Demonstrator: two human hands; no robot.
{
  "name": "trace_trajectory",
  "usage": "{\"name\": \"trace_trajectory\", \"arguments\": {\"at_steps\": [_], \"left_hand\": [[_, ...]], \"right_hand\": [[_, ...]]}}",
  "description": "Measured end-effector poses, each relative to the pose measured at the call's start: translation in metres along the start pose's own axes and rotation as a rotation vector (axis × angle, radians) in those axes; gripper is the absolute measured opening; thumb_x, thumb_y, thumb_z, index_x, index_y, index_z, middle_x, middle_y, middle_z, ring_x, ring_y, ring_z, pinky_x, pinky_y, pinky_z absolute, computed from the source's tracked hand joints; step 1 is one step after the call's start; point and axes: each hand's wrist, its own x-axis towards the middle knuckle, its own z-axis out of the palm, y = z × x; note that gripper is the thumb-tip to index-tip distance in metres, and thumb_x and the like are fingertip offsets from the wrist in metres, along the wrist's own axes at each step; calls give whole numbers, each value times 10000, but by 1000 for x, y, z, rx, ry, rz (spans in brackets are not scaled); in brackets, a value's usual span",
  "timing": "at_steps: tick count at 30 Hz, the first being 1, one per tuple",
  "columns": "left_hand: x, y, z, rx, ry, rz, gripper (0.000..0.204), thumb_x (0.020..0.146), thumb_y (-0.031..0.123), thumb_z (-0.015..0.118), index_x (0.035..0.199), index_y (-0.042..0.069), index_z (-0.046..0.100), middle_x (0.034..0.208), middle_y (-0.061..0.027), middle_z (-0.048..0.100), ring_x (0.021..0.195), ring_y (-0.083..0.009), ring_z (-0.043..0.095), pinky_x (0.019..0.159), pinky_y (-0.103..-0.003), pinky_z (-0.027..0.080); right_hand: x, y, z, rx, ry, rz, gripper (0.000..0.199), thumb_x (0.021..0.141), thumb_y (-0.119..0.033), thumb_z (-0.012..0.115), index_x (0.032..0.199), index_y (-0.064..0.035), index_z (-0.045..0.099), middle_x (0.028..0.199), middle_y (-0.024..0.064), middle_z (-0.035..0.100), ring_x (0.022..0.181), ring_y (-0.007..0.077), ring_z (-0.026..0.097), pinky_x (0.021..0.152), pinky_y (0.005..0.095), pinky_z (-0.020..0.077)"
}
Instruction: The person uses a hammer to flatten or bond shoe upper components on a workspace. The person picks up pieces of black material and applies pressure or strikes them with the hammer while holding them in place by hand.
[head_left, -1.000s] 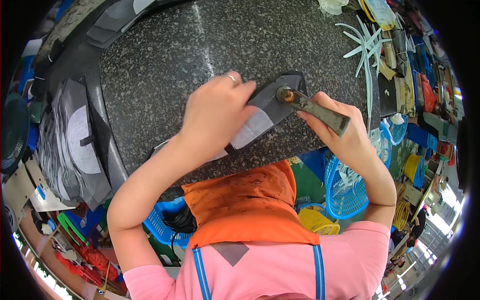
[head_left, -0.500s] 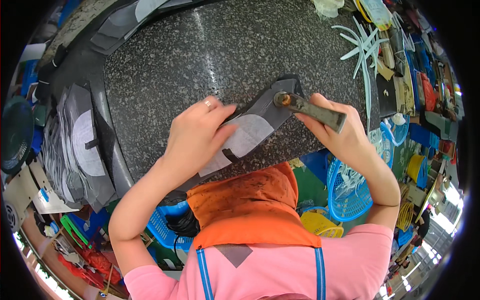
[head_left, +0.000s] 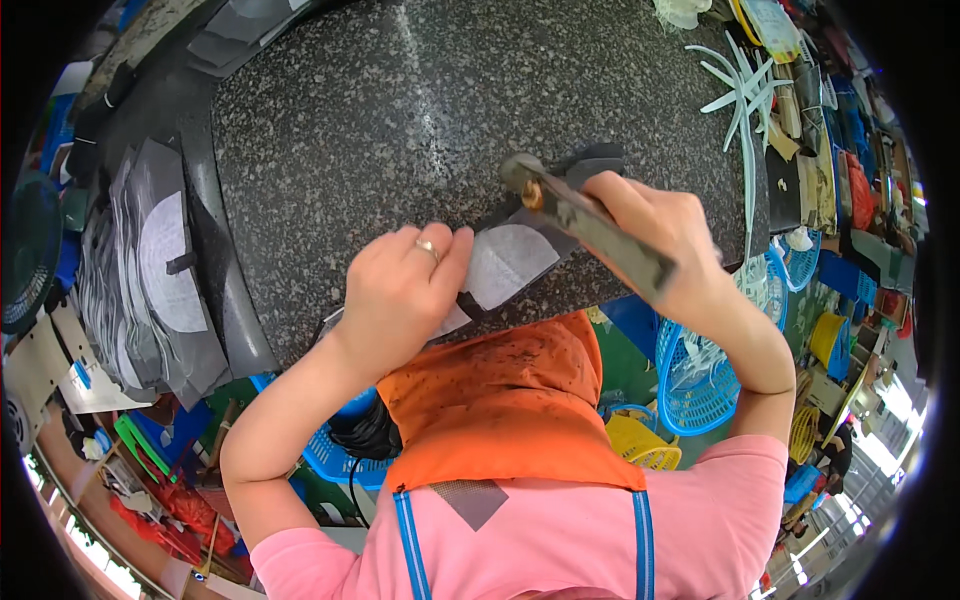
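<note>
A hammer (head_left: 600, 232) with a worn metal head is gripped in my right hand (head_left: 668, 240); its head hangs over the dark grey sheet piece (head_left: 575, 252) and looks smeared by motion. Wood shows in the eye of the head. That flat piece, with a pale half-round patch (head_left: 511, 262), lies slantwise near the front edge of the stone slab (head_left: 330, 130). My left hand (head_left: 400, 285), a ring on one finger, has its fingers closed at the piece's left part and covers it there. Its fingertips are partly hidden.
Left of the slab stands a stack of similar grey pieces (head_left: 150, 270); more pieces (head_left: 235, 35) lie at the far left. Pale green strips (head_left: 745, 100) lie at the far right. Below the right edge hangs a blue basket (head_left: 700, 385), with a yellow basket (head_left: 640, 440) nearby.
The hammer head has shifted left along the piece from its far right end. My left hand's fingers have closed in and now cover more of the piece's left part.
</note>
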Motion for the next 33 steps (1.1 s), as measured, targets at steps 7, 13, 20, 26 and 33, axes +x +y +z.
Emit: {"name": "trace_trajectory", "arguments": {"at_steps": [7,13,20,26,33], "left_hand": [[4,-6,-1,83,-19,108,229,696,65,659,915,-1,651,802,-46,544,662,-190,559,560,-315,464],[-13,-17,-3,-176,-16,-63,238,713,65,665,942,2,649,827,-59,567,671,-200,571,564,-320,469],[-27,-14,-7,21,-3,-22,203,718,84,676,912,35,643,817,-60,566,643,-210,558,545,-329,457],[-44,-10,-21,-182,5,-183,262,642,-25,709,888,30,640,855,-101,614,714,-266,610,599,-372,489],[-65,-5,-30,-82,72,-139,209,684,-17,717,850,79,634,822,-58,606,716,-267,601,626,-368,493]], "right_hand": [[3,-17,2,-77,-152,45,158,863,-127,677,949,-47,572,733,152,599,690,381,609,568,409,461],[9,-12,6,-18,-57,-71,155,827,-165,617,916,-67,536,634,129,604,621,368,630,554,471,495],[10,-30,22,27,-51,-157,233,846,-244,677,907,-82,521,644,130,601,614,365,628,534,459,490],[15,-42,32,8,-63,-137,288,855,-297,675,866,-64,506,655,109,615,602,332,642,493,429,496],[28,-72,39,-186,-142,-366,177,842,-198,618,830,-47,525,603,76,585,538,244,635,463,386,513]]}}
